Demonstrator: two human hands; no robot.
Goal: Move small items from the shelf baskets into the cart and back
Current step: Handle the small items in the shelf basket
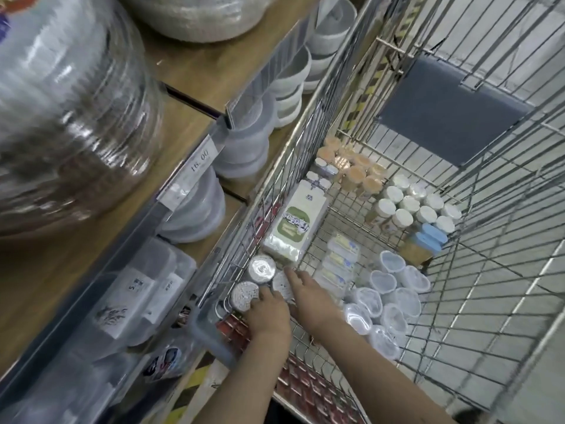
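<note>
With my left hand (269,310) curled on one round tub (244,296) and right hand (301,289) fingers flat on another, I'd lift each straight up inside the cart (458,240).

We're looking into the wire cart (477,270): round tubs (261,267) in the near-left corner, a flat white pack (290,231) beside them, white-capped jars (409,206) and orange-lidded jars (354,172) farther back. Left, the wooden shelf (189,71) carries stacked clear containers (244,148).

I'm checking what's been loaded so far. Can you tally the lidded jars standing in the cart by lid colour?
Orange-lidded jars: 7
White-lidded jars: 10
Blue-lidded jars: 2
Total: 19
Counts are approximate; some jars overlap.
</note>
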